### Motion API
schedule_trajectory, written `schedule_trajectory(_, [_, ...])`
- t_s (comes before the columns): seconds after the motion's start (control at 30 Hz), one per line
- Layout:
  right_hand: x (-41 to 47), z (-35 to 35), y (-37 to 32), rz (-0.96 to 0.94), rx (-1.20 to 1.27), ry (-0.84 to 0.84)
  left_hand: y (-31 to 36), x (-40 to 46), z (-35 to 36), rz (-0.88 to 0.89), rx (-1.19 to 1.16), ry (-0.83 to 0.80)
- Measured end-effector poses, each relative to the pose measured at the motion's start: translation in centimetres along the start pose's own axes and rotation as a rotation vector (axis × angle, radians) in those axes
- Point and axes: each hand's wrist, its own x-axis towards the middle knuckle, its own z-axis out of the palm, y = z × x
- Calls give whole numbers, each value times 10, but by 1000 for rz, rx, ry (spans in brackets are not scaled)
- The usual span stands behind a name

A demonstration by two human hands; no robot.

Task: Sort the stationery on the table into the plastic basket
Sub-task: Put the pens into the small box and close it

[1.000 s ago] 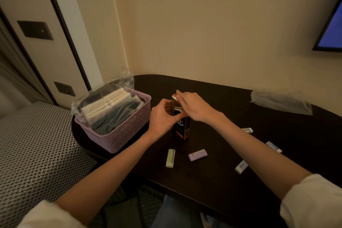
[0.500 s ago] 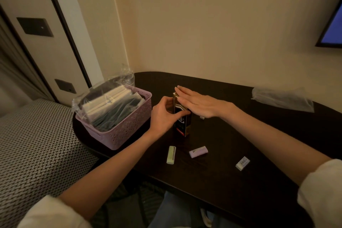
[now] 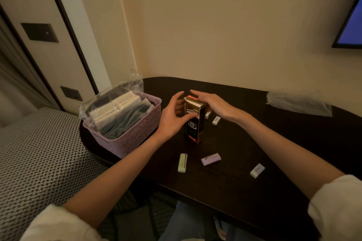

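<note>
Left hand point(image 3: 172, 117) grips upright box point(image 3: 194, 120) on table point(image 3: 244, 172); right hand point(image 3: 212, 103) lies flat on its top, fingers straight.

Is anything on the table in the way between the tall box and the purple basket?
Nothing visible blocks it. The tall box stands just right of the purple basket, with only bare dark table and the left hand between them. The basket is already packed with wrapped packs.

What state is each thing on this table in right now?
Box: upright, top flap open, left hand gripping it.
Right hand: flat over the box top.
Basket: full of wrapped packs.
Green eraser, purple eraser: lying loose.
White erasers: scattered.
</note>
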Motion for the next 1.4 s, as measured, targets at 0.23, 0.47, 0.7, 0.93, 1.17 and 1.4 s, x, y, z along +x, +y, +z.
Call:
schedule_trajectory(0.23, [-15,-2,12,-226,-72,280,9,20,-20,195,105,-62])
schedule_trajectory(0.47, [-21,13,17,-224,-183,383,20,41,-30,488,422,-222])
schedule_trajectory(0.7, [-22,11,16,-178,-137,381,32,50,-32,645,489,-300])
schedule_trajectory(0.93, [-21,9,16,-172,-126,350,41,47,-27,666,501,-377])
schedule_trajectory(1.17, [-22,8,19,-263,-197,316,39,48,-33,642,457,-403])
schedule_trajectory(1.4, [-24,13,29,-308,-192,338,16,36,-37,506,335,-249])
